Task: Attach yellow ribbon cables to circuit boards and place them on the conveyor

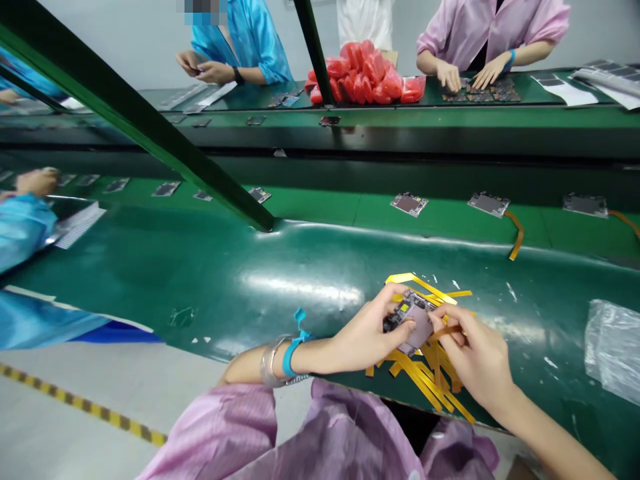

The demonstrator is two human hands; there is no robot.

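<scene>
My left hand (377, 330) grips a circuit board (419, 325) by its left side, thumb on the grey face. Tilted, the board hangs just above a loose heap of yellow-orange flex cables (425, 383) on the green bench. At the board's right edge, my right hand (470, 347) pinches a brown-orange flex cable (446, 331) between thumb and fingers. Whether the cable's end is joined to the board is hidden by my fingertips. A blue strap and a clear bangle sit on my left wrist.
Circuit boards lie spaced along the green belt (350, 210); the board (489, 204) at right has a cable attached. A slanted green post (200, 160) crosses ahead at left. A clear plastic bag (613, 350) lies right. Co-workers sit opposite and left, near red bundles (367, 73).
</scene>
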